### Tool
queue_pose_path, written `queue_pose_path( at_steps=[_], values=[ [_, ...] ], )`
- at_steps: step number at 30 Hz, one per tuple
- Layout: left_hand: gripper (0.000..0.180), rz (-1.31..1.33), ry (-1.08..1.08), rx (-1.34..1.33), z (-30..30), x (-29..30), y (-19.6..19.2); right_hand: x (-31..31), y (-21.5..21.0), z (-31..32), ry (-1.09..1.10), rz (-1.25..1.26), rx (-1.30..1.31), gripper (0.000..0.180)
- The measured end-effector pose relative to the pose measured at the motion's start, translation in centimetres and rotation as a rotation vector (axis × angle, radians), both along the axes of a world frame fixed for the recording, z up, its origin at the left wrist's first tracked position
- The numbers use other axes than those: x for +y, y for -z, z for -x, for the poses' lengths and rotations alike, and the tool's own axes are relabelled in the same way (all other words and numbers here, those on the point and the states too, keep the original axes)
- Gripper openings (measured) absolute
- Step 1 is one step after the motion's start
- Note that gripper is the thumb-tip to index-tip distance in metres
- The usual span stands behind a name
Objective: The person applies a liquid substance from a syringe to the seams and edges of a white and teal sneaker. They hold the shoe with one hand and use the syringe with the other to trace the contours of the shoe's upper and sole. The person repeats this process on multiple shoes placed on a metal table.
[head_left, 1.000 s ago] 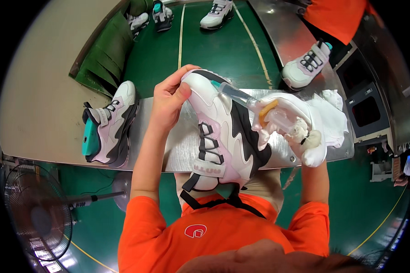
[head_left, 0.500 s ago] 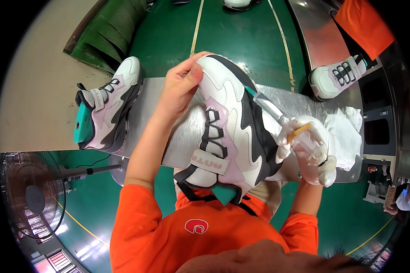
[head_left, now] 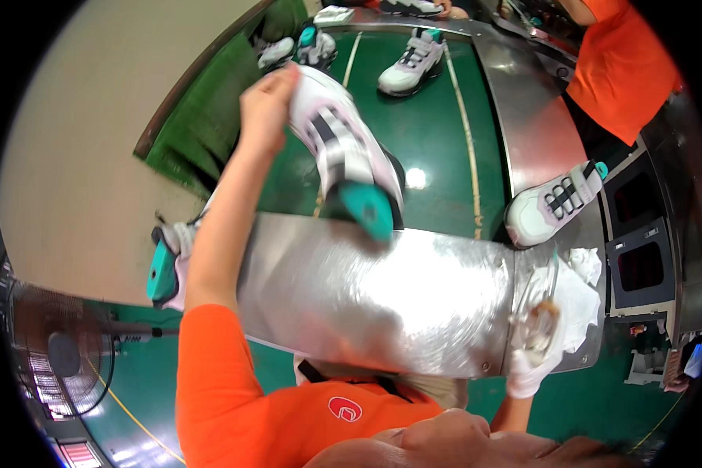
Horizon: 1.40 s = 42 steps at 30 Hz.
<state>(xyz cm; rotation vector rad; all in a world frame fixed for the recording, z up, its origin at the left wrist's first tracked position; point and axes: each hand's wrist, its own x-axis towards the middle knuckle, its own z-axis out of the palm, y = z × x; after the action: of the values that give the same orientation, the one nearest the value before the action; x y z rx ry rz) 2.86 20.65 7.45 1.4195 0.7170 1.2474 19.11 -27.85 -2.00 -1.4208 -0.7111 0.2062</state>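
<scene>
My left hand (head_left: 265, 109) is closed on the toe of a white, pink and black sneaker (head_left: 339, 129). The sneaker hangs above the green belt, heel toward me. A teal shoe last (head_left: 369, 209) shows in its opening, smeared by motion. White-gloved, my right hand (head_left: 534, 343) is low at the right end of the metal bench (head_left: 320, 288), its fingers round a clear syringe (head_left: 552, 285) pointing away from me. White cloth (head_left: 581, 308) lies beside that hand. Another sneaker (head_left: 175, 265) stands left of the bench, partly hidden behind my left forearm.
The green belt (head_left: 437, 156) carries a sneaker (head_left: 415, 66), with more sneakers (head_left: 316, 48) by the green flap curtain (head_left: 199, 129). On the right metal ledge rests a sneaker (head_left: 550, 207). A co-worker's orange sleeve (head_left: 624, 78) is beyond. A fan (head_left: 62, 355) stands lower left.
My left hand has carried the sneaker forward and left, off the bench to over the belt. My right hand has drawn away from the shoe with the syringe. The view has shifted.
</scene>
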Motion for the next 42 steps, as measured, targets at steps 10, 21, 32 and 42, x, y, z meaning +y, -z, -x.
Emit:
queue_pose_path(
  at_steps=[10, 21, 32, 42],
  values=[
    [0.059, 0.065, -0.655, 0.333, -16.9, 25.5, 12.0, -5.1, 7.4, 3.8, 0.475, 0.582, -0.051, 0.088],
    [0.038, 0.464, -0.054, 0.011, -26.6, 15.3, 14.6, -3.5, 5.2, 2.9, 0.451, 0.533, -0.184, 0.07],
    [0.057, -0.822, 0.056, 1.148, -35.8, 4.7, 9.1, -2.8, 4.1, 2.8, 0.42, 0.45, -0.211, 0.06],
    [0.076, -0.597, 0.612, 0.842, -42.4, -6.4, 6.0, -2.8, 2.4, 1.8, 0.387, 0.528, -0.525, 0.073]
  ],
)
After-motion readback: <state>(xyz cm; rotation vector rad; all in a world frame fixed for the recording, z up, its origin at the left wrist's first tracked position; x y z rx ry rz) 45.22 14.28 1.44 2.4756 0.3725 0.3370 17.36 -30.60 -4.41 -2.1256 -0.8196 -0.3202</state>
